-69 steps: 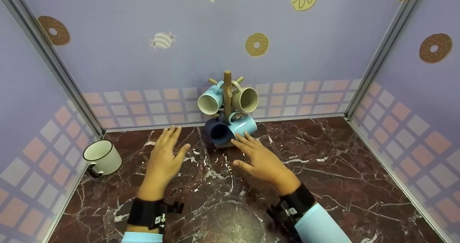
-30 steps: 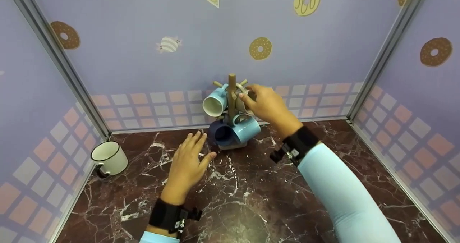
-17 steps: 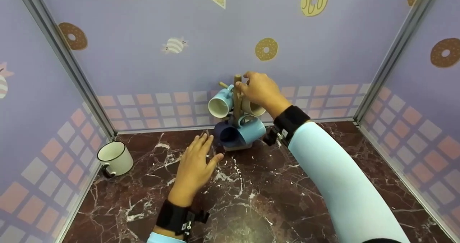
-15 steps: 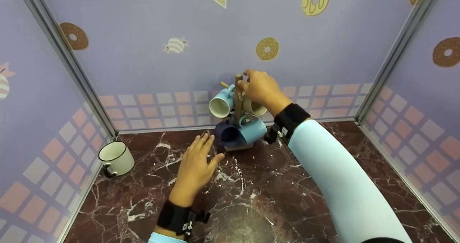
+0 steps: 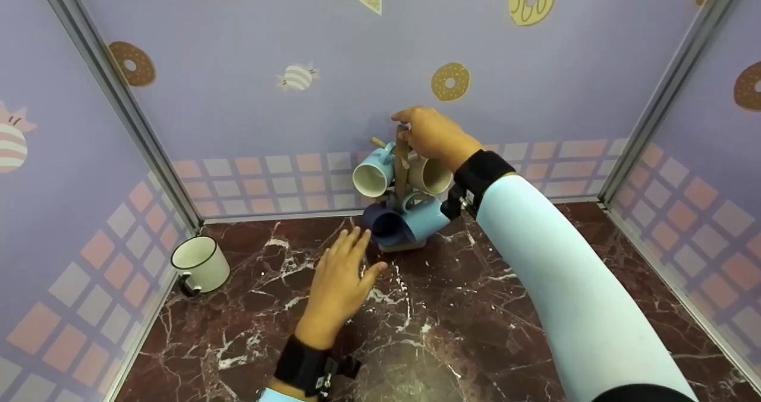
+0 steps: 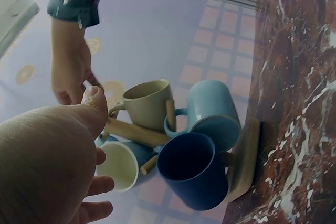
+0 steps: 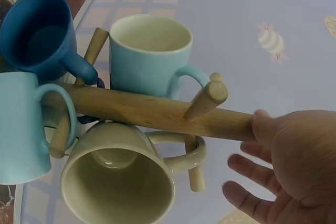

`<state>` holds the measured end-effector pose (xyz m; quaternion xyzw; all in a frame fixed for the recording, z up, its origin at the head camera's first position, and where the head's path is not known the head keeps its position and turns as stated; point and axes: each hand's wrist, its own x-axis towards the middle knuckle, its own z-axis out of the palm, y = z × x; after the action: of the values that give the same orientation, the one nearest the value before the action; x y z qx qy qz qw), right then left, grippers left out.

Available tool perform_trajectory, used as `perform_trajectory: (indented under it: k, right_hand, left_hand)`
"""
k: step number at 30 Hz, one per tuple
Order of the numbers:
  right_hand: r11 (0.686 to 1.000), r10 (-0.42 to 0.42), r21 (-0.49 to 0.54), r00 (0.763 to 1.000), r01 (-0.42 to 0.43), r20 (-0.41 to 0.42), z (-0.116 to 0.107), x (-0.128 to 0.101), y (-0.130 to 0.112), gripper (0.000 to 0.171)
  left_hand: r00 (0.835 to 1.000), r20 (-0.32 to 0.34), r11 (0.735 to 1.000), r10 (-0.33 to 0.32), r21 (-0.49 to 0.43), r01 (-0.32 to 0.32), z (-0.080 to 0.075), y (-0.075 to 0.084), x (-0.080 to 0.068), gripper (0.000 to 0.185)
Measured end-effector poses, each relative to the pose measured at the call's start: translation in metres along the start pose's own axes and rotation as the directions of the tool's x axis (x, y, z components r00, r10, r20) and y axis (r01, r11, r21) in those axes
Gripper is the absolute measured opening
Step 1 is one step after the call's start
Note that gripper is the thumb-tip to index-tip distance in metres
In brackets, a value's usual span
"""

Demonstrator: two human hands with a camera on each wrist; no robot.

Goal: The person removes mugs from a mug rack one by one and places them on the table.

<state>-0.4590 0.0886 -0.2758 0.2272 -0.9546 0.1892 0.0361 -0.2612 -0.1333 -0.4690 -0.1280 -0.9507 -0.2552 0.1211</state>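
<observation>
Wooden mug stand (image 7: 131, 109) seems pinched by right fingers (image 7: 254, 173); left fingers (image 5: 348, 246) spread straight.

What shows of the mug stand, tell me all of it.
The mug stand looks wooden: a pale brown post with pegs angling out in two tiers and a flat base. It stands upright on the marbled countertop, near the back wall. Four mugs hang by their handles: light blue and beige above, dark blue and light blue below. The right hand seems to touch the post's top.

right grip (image 5: 437, 133) rose to post top (image 7: 233, 125)
</observation>
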Motion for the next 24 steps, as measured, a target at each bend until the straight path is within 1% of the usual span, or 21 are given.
perform_trajectory:
  k: [3,6,8,12,14,20,24]
  right_hand:
    - [0.999,-0.036,0.018,0.999,0.035,0.038,0.001,0.002,0.001,0.05]
    - [0.997,-0.059,0.046,0.997,0.056,0.055,0.003,0.002,0.002,0.049]
    - [0.996,-0.064,0.068,0.996,0.06,0.056,0.004,0.003,0.003,0.048]
    - [0.994,-0.064,0.092,0.997,0.061,0.031,0.004,0.002,0.003,0.044]
    - [0.994,-0.063,0.092,0.998,0.06,0.025,0.004,0.002,0.004,0.042]
    - [0.996,-0.075,0.045,0.997,0.074,0.021,0.004,0.0,0.002,0.04]
    - [0.997,-0.074,0.037,0.997,0.073,0.019,0.003,0.0,0.002,0.038]
  left_hand:
    - [1.0,0.014,1.0,0.007,0.001,-0.007,0.005,0.004,-0.001,0.083]
    - [1.0,0.022,1.0,0.01,-0.007,-0.01,0.009,0.006,-0.001,0.082]
    - [1.0,0.023,1.0,0.014,-0.012,-0.013,0.01,0.007,-0.001,0.08]
    - [1.0,0.02,1.0,0.017,-0.015,-0.017,0.009,0.009,-0.002,0.079]
    - [1.0,0.021,1.0,0.016,-0.014,-0.015,0.009,0.009,-0.002,0.079]
    - [0.999,0.043,1.0,0.013,-0.005,-0.013,0.008,0.013,-0.003,0.08]
    - [0.999,0.05,1.0,0.014,-0.004,-0.014,0.009,0.013,-0.003,0.079]
